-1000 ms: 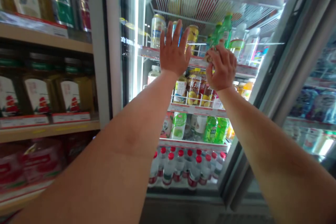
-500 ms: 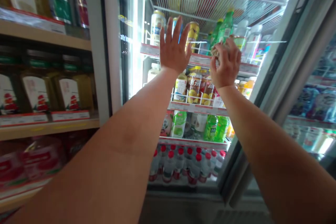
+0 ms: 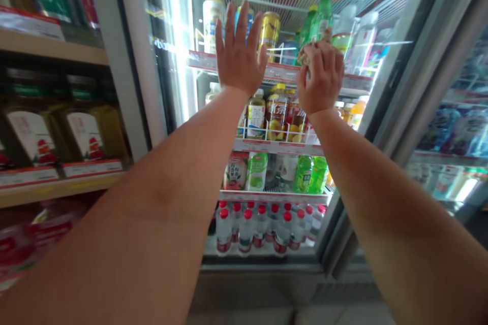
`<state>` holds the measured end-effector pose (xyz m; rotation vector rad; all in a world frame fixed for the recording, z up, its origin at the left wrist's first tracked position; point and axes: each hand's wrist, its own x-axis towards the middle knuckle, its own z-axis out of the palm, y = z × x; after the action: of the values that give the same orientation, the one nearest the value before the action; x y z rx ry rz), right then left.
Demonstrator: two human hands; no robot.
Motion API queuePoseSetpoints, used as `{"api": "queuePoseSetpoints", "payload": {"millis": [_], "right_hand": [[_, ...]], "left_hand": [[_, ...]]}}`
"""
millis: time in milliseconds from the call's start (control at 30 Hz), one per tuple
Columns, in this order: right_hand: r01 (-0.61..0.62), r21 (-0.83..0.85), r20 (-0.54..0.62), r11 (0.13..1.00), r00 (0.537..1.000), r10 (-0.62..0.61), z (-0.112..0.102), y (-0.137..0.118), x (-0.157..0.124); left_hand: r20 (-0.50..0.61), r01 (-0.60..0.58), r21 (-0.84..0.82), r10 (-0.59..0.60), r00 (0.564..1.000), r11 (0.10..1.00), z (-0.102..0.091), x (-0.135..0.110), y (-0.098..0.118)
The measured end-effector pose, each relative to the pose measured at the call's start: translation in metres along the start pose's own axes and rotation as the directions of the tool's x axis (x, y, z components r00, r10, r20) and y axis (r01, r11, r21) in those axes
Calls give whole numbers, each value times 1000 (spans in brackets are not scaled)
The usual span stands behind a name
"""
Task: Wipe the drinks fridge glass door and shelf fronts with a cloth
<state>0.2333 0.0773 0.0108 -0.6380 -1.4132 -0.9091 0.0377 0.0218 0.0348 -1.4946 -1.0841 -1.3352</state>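
**usr1:** ok so the wad (image 3: pixel 309 50), beige and crumpled, cloth or paper, can't tell which. It's balled up in your right hand (image 3: pixel 322 78), fingers (image 3: pixel 325 60) curled tight round it, only a bit pokes out the top. It sits at top can-shelf lvl, in front of the green bottles (image 3: pixel 322 12), right at the price rail (image 3: pixel 282 73).

**usr2:** yep, and vs a sec ago it's crept up. It was under that rail, now it's over it, so imo the work's gone higher on the fridge (image 3: pixel 131 71) front. Your left hand (image 3: pixel 238 56) hasn't budged tho: flat, fingers (image 3: pixel 242 23) spread wide, holding nothing, next to the gold can (image 3: pixel 269 28).

**usr1:** are you on glass or open air?

**usr2:** looks pressed on a pane, but tbh the glare makes it hard to call. The top shelf's cut off, and the side shelves (image 3: pixel 53 48) on your left are dark + blurry, labels unreadable.
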Motion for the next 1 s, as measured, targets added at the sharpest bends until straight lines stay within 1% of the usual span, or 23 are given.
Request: {"api": "queuePoseSetpoints", "payload": {"millis": [100,233,467,567,633,667,733,800,833,867,900,933,967,1000], "right_hand": [[-29,19,17,999,999,29,1,0,0],[-39,25,30,999,999,39,2,1,0],[-1,24,-6,1000,1000,1,0,-1,0],[5,31,1,1000,1000,-5,1,2,0],[9,43,3,999,1000,-9,2,3,0],[32,54,15,998,999,-33,1,4,0],[146,90,75,985,985,-153,-1,3,-1],[282,135,139,950,944,-300,-5,1,-2],[324,147,155,935,926,-345,-6,0,-3],[332,145,146,932,925,-352,-6,0,-3],[306,128,118,944,940,-320,-4,2,-2],[252,103,74,962,963,-260,-1,4,-2],[175,80,16,981,984,-177,4,8,0],[86,64,-51,994,995,-82,10,13,1]], "left_hand": [[-8,10,6,-10,1000,1000,1,1,0],[-24,2,-39,-3,1000,999,2,2,0],[-59,-52,11,52,997,999,4,-1,1],[-48,-38,2,38,998,999,5,0,1],[-51,-33,28,35,998,999,5,0,2],[-53,-36,47,38,998,998,4,0,2],[-58,-45,90,50,997,995,3,-1,3],[-62,-60,131,69,996,990,2,-1,4],[-69,-62,137,71,995,989,2,-1,4],[-71,-57,124,67,995,991,2,-1,3],[-74,-42,93,49,996,995,2,-1,3],[-73,-27,53,31,997,998,2,-1,3],[-71,-16,15,17,997,1000,3,-1,2],[-70,-9,-12,8,998,1000,3,0,2]]}}
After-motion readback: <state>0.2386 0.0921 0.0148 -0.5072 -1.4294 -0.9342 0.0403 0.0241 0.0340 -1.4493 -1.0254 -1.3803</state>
